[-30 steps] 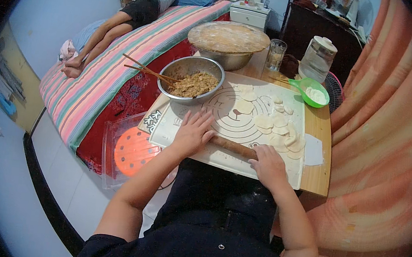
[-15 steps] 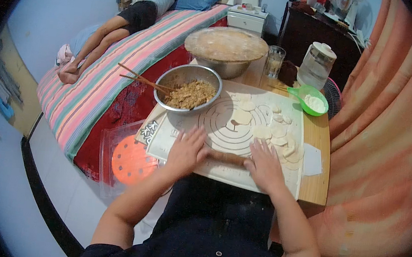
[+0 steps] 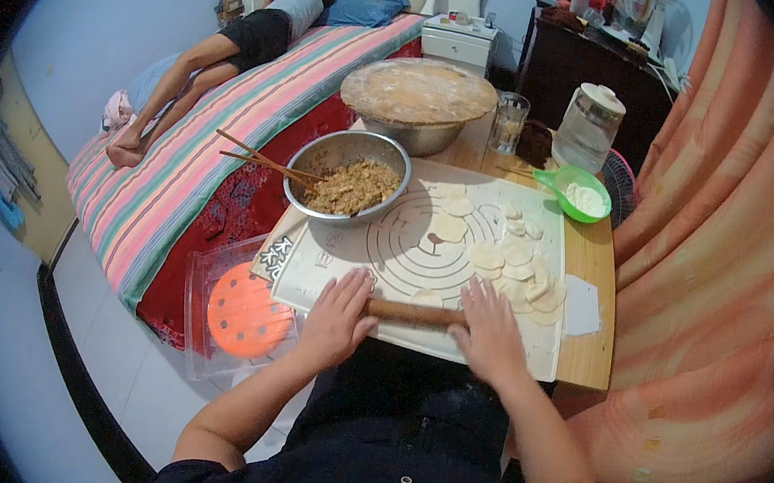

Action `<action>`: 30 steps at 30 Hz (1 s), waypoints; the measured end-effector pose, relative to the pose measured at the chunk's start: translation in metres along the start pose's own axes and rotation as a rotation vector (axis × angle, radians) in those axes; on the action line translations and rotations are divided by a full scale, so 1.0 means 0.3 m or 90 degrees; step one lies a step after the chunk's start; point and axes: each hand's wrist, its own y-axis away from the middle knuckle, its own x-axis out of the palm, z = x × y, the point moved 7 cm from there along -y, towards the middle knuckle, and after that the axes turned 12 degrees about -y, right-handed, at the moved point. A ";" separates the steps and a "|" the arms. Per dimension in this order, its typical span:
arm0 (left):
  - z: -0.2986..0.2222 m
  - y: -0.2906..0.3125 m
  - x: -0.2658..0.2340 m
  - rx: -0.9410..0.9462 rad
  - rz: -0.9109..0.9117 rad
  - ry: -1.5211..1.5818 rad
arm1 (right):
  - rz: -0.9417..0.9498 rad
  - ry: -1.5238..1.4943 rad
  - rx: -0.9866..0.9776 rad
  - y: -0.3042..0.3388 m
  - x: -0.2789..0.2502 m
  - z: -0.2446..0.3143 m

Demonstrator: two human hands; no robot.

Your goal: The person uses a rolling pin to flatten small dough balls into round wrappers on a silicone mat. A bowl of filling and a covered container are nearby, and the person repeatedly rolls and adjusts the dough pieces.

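A wooden rolling pin (image 3: pixel 414 313) lies crosswise near the front edge of a pale printed mat (image 3: pixel 332 278). My left hand (image 3: pixel 339 316) rests on its left end, fingers stretched forward and flat. On the right end lies my right hand (image 3: pixel 488 329), fingers also extended and not wrapped round it. A thin dough round (image 3: pixel 426 297) shows just beyond the pin, partly hidden by it. Several overlapping dough rounds (image 3: pixel 516 271) lie on the mat's right side, with small dough pieces (image 3: pixel 523 228) behind them. Another flat round (image 3: pixel 449 228) is near the printed circles.
A steel bowl of filling (image 3: pixel 350 191) with chopsticks (image 3: pixel 264 163) stands back left. Behind it, a floured round board (image 3: pixel 420 91) covers another bowl. At right are a green scoop of flour (image 3: pixel 585 198), a glass (image 3: pixel 510 123) and a water pitcher (image 3: pixel 590 126). A person lies on the bed (image 3: pixel 231 115).
My hands and the rolling pin have come toward me, uncovering the dough round beyond the pin. The whole view has shifted slightly.
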 end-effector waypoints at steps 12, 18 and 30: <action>0.003 -0.019 -0.001 0.002 0.085 0.023 | -0.104 -0.050 -0.040 0.073 0.003 0.020; -0.086 -0.197 0.084 0.044 0.229 0.194 | -0.180 -0.135 -0.081 0.084 -0.001 0.020; -0.138 -0.355 0.061 -0.045 0.247 0.318 | -0.277 -0.192 -0.164 0.124 -0.016 0.012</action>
